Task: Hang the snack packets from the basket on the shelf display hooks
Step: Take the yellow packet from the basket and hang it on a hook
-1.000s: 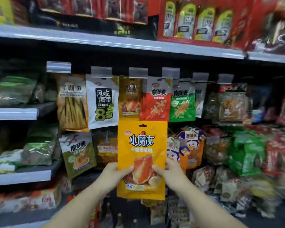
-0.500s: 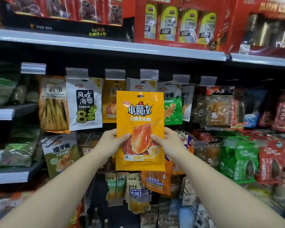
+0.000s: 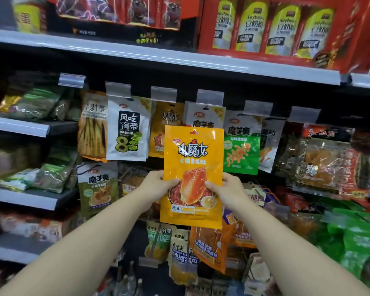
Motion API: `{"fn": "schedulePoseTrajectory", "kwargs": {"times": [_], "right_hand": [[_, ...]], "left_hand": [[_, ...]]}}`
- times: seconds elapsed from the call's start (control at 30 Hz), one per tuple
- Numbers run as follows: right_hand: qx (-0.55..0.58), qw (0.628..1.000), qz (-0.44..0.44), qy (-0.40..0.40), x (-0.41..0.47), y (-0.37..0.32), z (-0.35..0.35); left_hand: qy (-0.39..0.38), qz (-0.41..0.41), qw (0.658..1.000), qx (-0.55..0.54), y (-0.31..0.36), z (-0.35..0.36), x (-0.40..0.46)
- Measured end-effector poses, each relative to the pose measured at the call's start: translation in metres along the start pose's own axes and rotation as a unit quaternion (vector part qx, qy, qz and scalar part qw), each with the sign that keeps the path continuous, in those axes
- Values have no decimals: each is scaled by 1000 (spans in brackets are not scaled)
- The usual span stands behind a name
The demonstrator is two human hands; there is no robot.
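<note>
I hold an orange snack packet (image 3: pixel 193 167) upright in front of the shelf. My left hand (image 3: pixel 156 185) grips its left edge and my right hand (image 3: pixel 226 189) grips its right edge, thumbs on the front. Its top hang hole sits just below a white and red packet (image 3: pixel 203 117) hanging from a display hook (image 3: pixel 210 97). A matching orange packet (image 3: pixel 161 133) hangs on the hook to the left, partly hidden behind the held one. The basket is out of view.
A row of hooks with clear label holders carries a white seaweed packet (image 3: pixel 127 133), a bamboo shoot packet (image 3: pixel 93 129) and a green packet (image 3: pixel 242 146). A grey shelf edge (image 3: pixel 158 56) runs above with red gift boxes (image 3: pixel 273 28). More packets hang below.
Both hands have lifted the orange packet from below the hook row up in front of it, and it has come slightly nearer the hooks since half a second ago.
</note>
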State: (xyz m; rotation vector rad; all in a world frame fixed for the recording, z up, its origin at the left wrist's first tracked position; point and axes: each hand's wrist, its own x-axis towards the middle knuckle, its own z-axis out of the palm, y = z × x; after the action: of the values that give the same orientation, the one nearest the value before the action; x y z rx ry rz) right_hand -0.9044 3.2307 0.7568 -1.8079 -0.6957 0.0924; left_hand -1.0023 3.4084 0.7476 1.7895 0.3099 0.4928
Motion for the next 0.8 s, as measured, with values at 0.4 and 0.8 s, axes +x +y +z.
{"fn": "schedulePoseTrajectory", "kwargs": {"times": [0.4,0.8], "right_hand": [[20,1000,0,9,55,-31,94],[42,993,-16,111,116,-53,127]], "left_hand": [[42,28,998,-29,-13,-95,45],[0,80,995,-51,-8,-135,129]]}}
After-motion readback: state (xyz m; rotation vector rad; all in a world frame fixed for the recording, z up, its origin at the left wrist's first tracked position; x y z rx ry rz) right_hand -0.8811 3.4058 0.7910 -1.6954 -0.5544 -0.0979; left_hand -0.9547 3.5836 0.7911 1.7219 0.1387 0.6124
